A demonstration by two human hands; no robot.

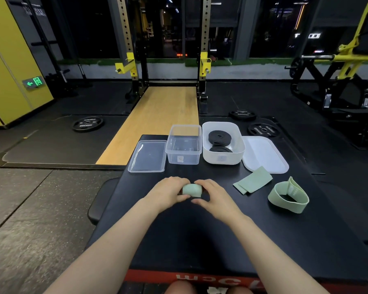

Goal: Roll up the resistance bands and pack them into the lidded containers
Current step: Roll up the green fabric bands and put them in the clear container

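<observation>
A rolled pale green resistance band (192,190) sits on the black platform (200,234) between my hands. My left hand (168,193) grips its left end and my right hand (214,196) grips its right end, fingers curled over it. A flat folded green band (253,183) lies to the right, and a green loop band (289,196) stands on edge further right. The clear container (184,145) stands with nothing in it, its clear lid (148,156) lying to its left. The white container (223,143) holds two rolled black bands (220,136); its white lid (263,154) lies to its right.
The platform's left edge falls to a dark rubber floor. Weight plates (87,124) (263,130) lie on the floor at left and right behind the containers. A squat rack (166,60) with a wooden lifting strip stands beyond.
</observation>
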